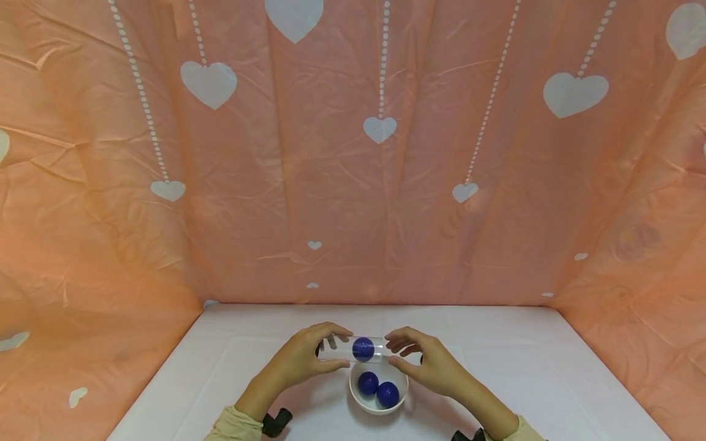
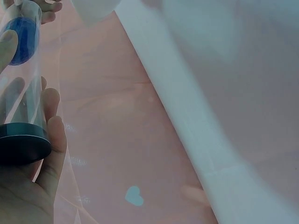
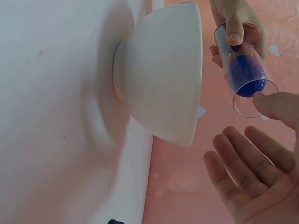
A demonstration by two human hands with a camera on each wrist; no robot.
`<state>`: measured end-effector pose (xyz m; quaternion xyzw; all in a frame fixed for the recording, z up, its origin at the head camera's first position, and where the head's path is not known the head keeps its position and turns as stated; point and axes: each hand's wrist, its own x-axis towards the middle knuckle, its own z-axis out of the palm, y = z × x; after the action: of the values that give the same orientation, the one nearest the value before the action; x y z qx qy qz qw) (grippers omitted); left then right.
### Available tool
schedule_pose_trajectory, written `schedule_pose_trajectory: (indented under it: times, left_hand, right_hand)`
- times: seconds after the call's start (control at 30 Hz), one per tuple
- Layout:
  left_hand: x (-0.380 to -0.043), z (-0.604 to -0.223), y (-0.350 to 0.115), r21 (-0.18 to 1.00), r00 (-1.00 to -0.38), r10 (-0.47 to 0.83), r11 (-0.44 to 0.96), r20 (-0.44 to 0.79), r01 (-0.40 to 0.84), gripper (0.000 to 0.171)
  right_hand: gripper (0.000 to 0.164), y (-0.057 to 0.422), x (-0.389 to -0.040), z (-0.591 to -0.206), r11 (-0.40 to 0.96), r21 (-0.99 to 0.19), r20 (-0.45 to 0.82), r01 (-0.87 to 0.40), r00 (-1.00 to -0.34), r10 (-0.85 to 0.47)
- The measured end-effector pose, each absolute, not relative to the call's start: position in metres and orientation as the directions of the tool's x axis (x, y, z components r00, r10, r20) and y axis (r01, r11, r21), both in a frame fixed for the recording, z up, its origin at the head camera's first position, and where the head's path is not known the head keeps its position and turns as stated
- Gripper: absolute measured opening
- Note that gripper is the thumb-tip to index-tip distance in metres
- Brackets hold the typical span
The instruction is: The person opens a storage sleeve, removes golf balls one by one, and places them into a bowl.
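Observation:
My left hand [image 1: 300, 355] grips a clear plastic tube [image 1: 341, 350], thumb on one side and fingers on the other. The tube lies roughly level above the bowl, a dark blue ball [image 1: 363, 349] inside it towards its open right end. A black cap [image 2: 23, 145] closes the end near the left palm. At the open end is my right hand [image 1: 432, 364], fingers spread and loosely bent, holding nothing. Its thumb appears close to the tube's rim; I cannot tell whether they touch. Beneath, a white bowl [image 1: 378, 411] contains two dark blue balls [image 1: 368, 383].
A white cloth [image 1: 496, 349] covers the table. Behind and at both sides hangs an orange-pink curtain [image 1: 342, 202] printed with white hearts. Black wrist devices [image 1: 277, 422] sit by both forearms at the lower edge of the head view.

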<state>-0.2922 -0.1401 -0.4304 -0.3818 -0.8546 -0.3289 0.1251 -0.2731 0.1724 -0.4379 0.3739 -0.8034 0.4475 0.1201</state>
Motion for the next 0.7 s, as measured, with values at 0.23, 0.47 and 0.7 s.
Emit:
schedule_pose_trajectory:
  times: [0.23,0.47,0.7]
  left_hand:
    - [-0.2908,-0.4299,-0.1393,0.461,-0.673,0.571,0.491,0.47,0.739,0.049]
    - [-0.2896,-0.4297,-0.1385,0.456,-0.67,0.572,0.492,0.473,0.742,0.049]
    - [-0.2885,-0.4291,-0.1377,0.45,-0.667,0.574,0.492,0.475,0.745,0.049]
  right_hand:
    - [0.033,0.1713,-0.2739,-0.4412,0.279,-0.681,0.513,-0.677,-0.713,-0.477]
    - [0.036,0.1711,-0.2748,-0.4464,0.249,-0.718,0.489,-0.65,-0.726,-0.484]
    - [0.036,0.1685,-0.2751,-0.4462,0.208,-0.746,0.478,-0.632,-0.727,-0.493]
